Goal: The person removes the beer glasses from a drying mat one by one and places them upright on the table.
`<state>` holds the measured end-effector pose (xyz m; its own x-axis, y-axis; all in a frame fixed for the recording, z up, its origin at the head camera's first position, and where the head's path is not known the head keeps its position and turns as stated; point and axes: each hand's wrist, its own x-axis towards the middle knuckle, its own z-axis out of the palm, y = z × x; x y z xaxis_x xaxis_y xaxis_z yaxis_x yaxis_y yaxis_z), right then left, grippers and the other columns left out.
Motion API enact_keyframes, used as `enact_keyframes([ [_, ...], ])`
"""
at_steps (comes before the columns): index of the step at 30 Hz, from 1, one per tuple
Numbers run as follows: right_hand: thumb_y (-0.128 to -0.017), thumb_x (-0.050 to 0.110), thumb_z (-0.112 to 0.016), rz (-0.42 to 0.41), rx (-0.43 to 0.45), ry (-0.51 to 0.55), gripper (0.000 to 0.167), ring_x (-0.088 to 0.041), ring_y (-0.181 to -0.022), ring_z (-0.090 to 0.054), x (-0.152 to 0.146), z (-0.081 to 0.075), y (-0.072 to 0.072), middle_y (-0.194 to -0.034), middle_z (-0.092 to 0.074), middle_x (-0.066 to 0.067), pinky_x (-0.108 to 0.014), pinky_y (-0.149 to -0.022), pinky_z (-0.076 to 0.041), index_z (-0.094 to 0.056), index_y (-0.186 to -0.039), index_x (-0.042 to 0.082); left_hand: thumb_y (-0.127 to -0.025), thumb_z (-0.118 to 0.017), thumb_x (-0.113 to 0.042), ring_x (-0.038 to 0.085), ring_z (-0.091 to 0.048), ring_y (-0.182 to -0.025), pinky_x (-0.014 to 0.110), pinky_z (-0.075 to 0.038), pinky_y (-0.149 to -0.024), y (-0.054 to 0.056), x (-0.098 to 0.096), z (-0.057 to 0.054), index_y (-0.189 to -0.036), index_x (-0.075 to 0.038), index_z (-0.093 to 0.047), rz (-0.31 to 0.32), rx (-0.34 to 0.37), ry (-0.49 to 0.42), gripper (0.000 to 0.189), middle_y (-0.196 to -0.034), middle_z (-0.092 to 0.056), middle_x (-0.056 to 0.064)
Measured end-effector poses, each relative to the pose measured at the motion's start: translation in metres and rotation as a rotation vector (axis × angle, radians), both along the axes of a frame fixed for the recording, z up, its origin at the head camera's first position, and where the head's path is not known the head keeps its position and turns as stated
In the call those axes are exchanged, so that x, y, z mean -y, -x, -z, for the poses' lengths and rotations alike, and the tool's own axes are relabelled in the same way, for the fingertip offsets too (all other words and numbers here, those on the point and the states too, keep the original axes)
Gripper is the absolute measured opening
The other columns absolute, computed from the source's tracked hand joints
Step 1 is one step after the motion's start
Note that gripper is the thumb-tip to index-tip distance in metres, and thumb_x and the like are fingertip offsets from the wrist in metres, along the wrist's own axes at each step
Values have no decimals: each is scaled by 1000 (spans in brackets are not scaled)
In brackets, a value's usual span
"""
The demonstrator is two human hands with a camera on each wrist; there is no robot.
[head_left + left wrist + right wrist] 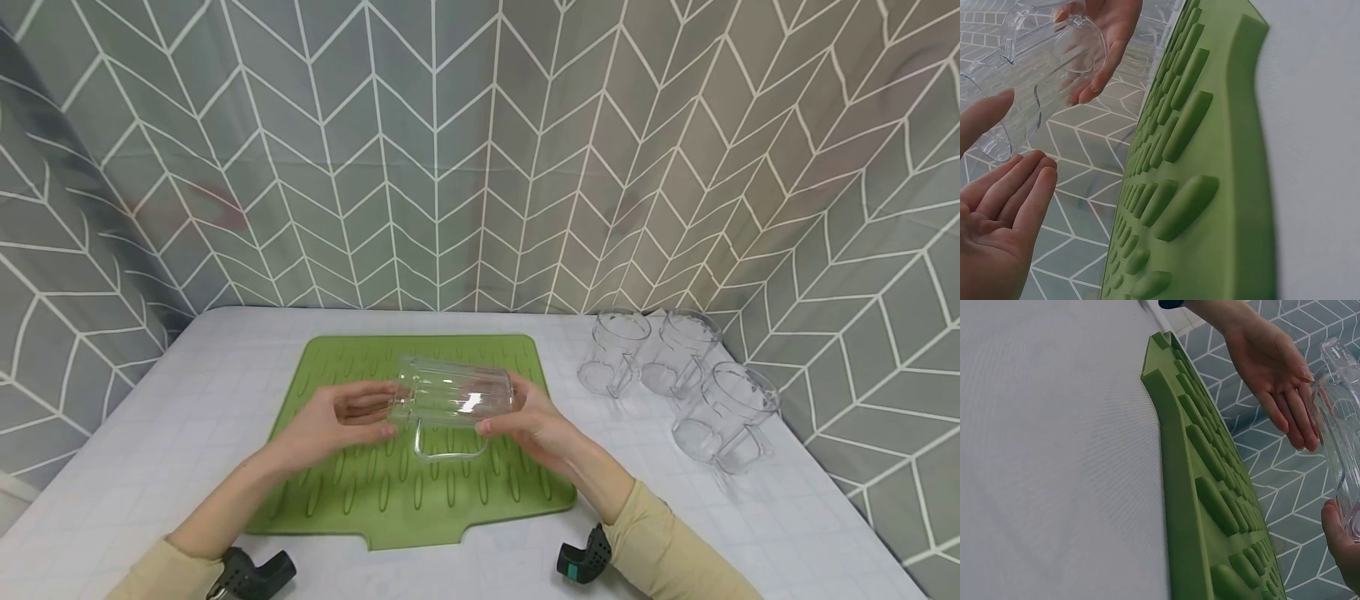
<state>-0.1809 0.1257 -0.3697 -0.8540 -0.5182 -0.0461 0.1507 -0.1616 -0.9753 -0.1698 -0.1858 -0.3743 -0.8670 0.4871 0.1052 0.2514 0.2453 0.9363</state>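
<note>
A clear glass mug (453, 393) is held on its side above a green ribbed drying mat (420, 508), its handle (450, 456) towards me. My right hand (536, 423) grips the mug's right end between thumb and fingers. At the other end, my left hand (345, 417) has its thumb and fingers spread around the end of the glass. In the left wrist view the left fingers (1019, 187) look fairly straight, close to the mug (1041, 81); whether they touch it is hard to tell.
To the right of the mat stand three more clear glass mugs: one at the back (613, 354), one beside it (678, 354) and one nearer me (723, 417). A white cloth (187, 400) covers the table. A grey patterned curtain (465, 167) hangs behind and along the sides.
</note>
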Motion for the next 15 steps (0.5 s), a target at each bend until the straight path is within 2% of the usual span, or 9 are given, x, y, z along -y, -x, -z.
enact_keyframes([
  [8, -74, -6, -73, -3, -13, 0, 76, -25, -123, -60, 1, 3, 0, -135, -61, -7, -43, -112, -43, -42, -143, 2, -91, -74, -16, 42, -51, -133, 33, -49, -105, 1, 1, -1, -144, 1, -48, -2, -1, -35, 61, -146, -51, 22],
  [15, -73, -5, -76, 15, -4, -24, 78, -25, -128, -57, 4, 5, -2, -140, -59, -10, -48, -118, -35, -43, -143, 4, -90, -75, -17, 41, -52, -133, 29, -48, -104, 0, 1, -2, -144, -2, -49, -32, -11, -38, 61, -146, -52, 20],
])
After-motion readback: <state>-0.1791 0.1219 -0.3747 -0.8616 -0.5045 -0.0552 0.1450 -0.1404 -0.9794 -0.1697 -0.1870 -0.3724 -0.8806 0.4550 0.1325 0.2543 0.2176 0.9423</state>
